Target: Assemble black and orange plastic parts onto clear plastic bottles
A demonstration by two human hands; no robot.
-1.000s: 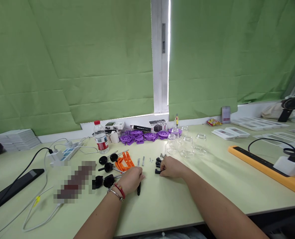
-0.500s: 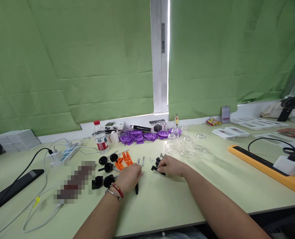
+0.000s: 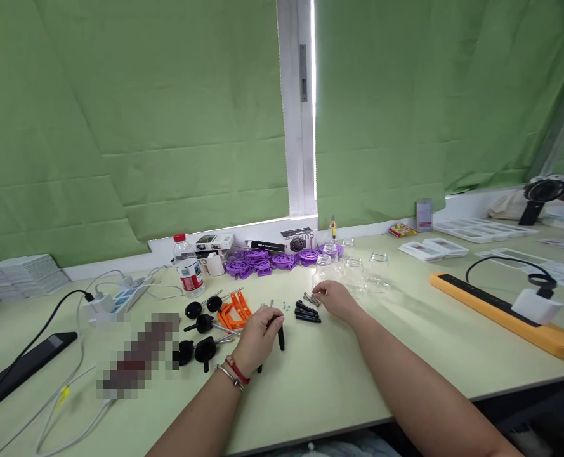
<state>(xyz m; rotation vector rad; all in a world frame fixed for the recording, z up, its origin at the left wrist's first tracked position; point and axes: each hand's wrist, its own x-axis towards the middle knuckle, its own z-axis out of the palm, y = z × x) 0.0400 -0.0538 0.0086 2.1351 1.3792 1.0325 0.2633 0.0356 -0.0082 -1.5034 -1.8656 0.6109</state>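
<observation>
My left hand (image 3: 261, 333), with a red bracelet at the wrist, is pinched around a black stick-like part (image 3: 282, 338) that hangs below the fingertips. Under that hand the tip of another dark part shows. My right hand (image 3: 335, 298) has its fingers together at a small pile of metal springs (image 3: 311, 299); whether it grips one is too small to tell. Several black parts (image 3: 307, 312) lie side by side just left of it. Tiny metal pieces (image 3: 285, 306) rest between the hands. Orange parts (image 3: 234, 310) and black round-headed parts (image 3: 205, 348) lie left of my left hand.
Purple parts (image 3: 257, 260) and small boxes line the wall. A water bottle (image 3: 189, 270) stands at the left, clear glass-like cups (image 3: 353, 273) behind my right hand. An orange power strip (image 3: 505, 315) lies right. Cables and a black device (image 3: 27, 371) are at far left.
My right hand has let go of the black part and moved up to the springs. My left hand has shifted right, with a black part now below its fingertips. The view has turned slightly.
</observation>
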